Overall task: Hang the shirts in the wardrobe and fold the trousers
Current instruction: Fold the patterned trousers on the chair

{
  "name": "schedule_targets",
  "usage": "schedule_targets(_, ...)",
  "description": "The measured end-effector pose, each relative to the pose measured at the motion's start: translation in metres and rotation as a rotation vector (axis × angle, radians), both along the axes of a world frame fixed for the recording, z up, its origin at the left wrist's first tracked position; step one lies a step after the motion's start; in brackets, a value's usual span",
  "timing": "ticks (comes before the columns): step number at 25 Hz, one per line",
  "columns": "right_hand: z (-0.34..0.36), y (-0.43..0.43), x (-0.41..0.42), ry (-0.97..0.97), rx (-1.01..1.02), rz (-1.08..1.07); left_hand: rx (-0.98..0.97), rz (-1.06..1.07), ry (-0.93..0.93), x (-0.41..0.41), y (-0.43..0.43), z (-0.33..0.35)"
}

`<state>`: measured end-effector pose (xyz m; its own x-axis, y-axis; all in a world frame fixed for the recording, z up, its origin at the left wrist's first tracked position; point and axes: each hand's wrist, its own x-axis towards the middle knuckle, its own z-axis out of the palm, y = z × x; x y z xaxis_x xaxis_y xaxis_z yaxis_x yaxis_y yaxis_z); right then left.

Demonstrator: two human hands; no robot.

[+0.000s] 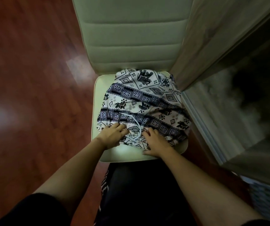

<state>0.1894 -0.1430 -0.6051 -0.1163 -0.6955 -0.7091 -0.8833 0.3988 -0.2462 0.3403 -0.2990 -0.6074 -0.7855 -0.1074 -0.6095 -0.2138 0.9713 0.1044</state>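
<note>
A: L to R, what's there?

B: Reddish wood floor [33, 79] on the left. Then a pale green padded chair [98, 98], its backrest toward the top.

A: Trousers?

B: Patterned trousers [144, 98], white w/ dark blue elephant print, bunched in a heap on the chair seat, covering most of it. White drawstring [136, 128] loops across the near edge.

A: Hands?

B: Left hand [113, 136] lies palm-down on the near-left part of the cloth, fingers spread flat, pressing, not clutching anything. Right hand [155, 142] just beside it, past the drawstring, fingers curled into the fabric edge; can't tell if it's actually pinching cloth.

A: Far right?

B: Wardrobe [212, 46] w/ grey wood-look side, touching the chair's right edge; inside dark, blurred.
</note>
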Motion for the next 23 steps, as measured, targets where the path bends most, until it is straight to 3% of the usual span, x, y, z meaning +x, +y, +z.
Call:
schedule_targets(6, 0.019, -0.01, -0.005, 0.107, -0.087, 0.035, -0.006, 0.074, 0.043, -0.009, 0.006, 0.001)
schedule_targets(10, 0.077, -0.021, -0.031, 0.181, -0.18, 0.027, 0.027, 0.222, 0.141, -0.029, 0.0, 0.054)
schedule_targets(14, 0.18, -0.03, -0.062, 0.172, -0.258, 0.04, -0.045, 0.185, 0.308, -0.052, -0.029, 0.152)
schedule_targets(20, 0.401, -0.043, -0.121, 0.247, -0.52, 0.205, -0.084, -0.127, 0.457, -0.091, -0.088, 0.377)
schedule_targets(23, 0.475, -0.053, -0.14, 0.34, -0.581, 0.323, -0.254, -0.136, 0.55, -0.109, -0.108, 0.464)
